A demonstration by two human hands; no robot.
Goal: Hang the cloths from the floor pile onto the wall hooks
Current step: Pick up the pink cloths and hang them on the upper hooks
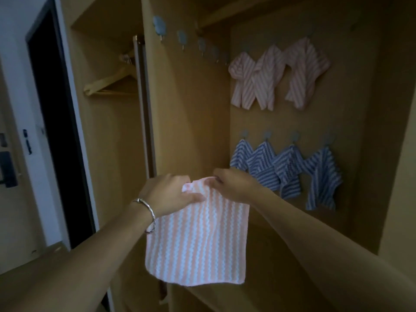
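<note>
Now in hand: you've got a pink-and-white striped cloth (198, 233) up in front of the open wardrobe (191, 97). It hangs flat from its top edge, stripes running up and down, bottom edge free in the air.
Left hand: your left hand (171, 194) pinches the cloth's top left corner. The thumb lies across the front of the fabric, and a bit of corner is bunched up above the fingers.
Right hand: your right hand (234, 185) pinches the top edge just beside the left, fingers curled over the fabric. The two hands are close, not touching.
Wrist: a silver bracelet (147, 216) sits on your left wrist, right at the cloth's left edge.
Back wall, upper row: three pink striped cloths (276, 75) hang side by side, the left two overlapping.
Back wall, lower row: four blue striped cloths (288, 172) hang there, each off its own round hook (267, 135), with edges meeting. The nearest ones are just behind your right hand.
Side panel: a row of round blue-grey hooks (182, 38) runs high above your left hand, towards the back corner.
Left bay: wooden hangers (108, 84) hang on a rail.
Far left: a dark door (54, 131) stands in a white frame.
</note>
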